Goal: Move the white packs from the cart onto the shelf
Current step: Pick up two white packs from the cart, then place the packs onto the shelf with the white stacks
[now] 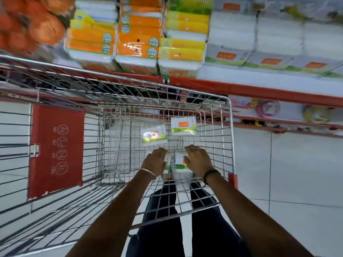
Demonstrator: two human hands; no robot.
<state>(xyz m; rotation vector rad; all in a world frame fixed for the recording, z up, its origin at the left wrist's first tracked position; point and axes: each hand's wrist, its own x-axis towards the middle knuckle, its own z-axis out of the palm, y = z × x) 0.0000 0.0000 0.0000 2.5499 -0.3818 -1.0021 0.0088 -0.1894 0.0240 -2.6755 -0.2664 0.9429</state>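
A stocked shop shelf point(259, 89) spans the top. In the wire cart point(231, 138) at centre, the left hand point(155, 161) and right hand point(197, 158) each close around a white pack; two more packs point(183, 125) lie above them.

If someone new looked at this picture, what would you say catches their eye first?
Probably the two bare arms reaching down into the wire cart, the left hand and right hand each on a white pack at its bottom. Two more white packs lie just beyond them. Above, the shelf shows bright orange and yellow stacked packs.
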